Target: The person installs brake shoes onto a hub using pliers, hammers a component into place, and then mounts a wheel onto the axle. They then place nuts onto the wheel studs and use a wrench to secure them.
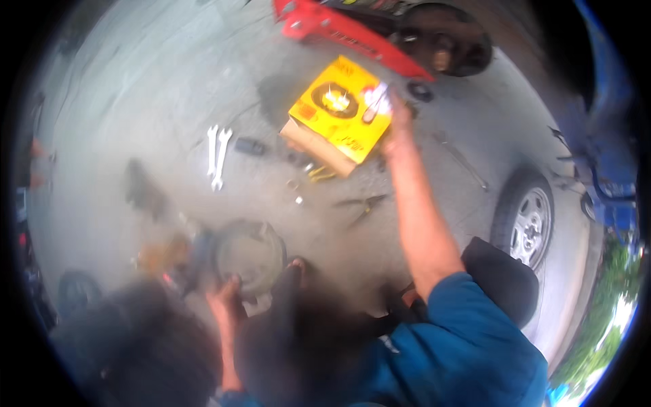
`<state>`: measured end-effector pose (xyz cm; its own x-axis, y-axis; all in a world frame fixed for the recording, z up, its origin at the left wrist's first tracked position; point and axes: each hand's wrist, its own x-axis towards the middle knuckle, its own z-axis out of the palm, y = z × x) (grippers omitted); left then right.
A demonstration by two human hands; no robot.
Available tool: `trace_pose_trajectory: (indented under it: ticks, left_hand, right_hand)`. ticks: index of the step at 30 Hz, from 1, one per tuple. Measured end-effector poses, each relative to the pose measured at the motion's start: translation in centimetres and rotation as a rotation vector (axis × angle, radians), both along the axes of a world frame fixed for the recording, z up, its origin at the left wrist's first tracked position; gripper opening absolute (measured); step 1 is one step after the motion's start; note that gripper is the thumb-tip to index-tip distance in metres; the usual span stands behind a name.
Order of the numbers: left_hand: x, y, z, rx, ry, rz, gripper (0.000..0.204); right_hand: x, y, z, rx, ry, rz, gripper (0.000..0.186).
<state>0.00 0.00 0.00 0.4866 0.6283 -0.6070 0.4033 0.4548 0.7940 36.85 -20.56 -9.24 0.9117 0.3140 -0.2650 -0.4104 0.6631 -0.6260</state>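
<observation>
My right hand (397,125) grips the right side of a yellow cardboard box (336,102), whose open brown flap hangs at its lower left. My left hand (224,295), low in the view and blurred, holds the lower left of a pale curved ring-shaped part (274,251). Two silver spanners (218,156), a dark socket-like piece (251,146), some yellow-handled tools (319,173) and pliers (366,203) lie on the concrete floor between my hands and left of the box.
A red floor jack (346,37) and dark round hub part (444,41) are at the top. A wheel (525,224) is at right, near a long bar (461,159) and a blue vehicle or frame (607,186). A blurred brown object (166,254) lies at lower left.
</observation>
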Motion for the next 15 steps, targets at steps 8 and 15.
trace_pose_trajectory:
  ticks: [8, 15]
  left_hand:
    - [-4.0, 5.3, 4.4, 0.197, -0.024, 0.112, 0.035]
    - [1.2, 3.0, 4.1, 0.052, -0.133, -0.011, 0.039]
  right_hand:
    - [-14.2, 10.1, 2.4, -1.026, -0.500, 0.138, 0.046]
    - [-16.0, 10.1, 6.2, -0.312, -0.153, 0.779, 0.065]
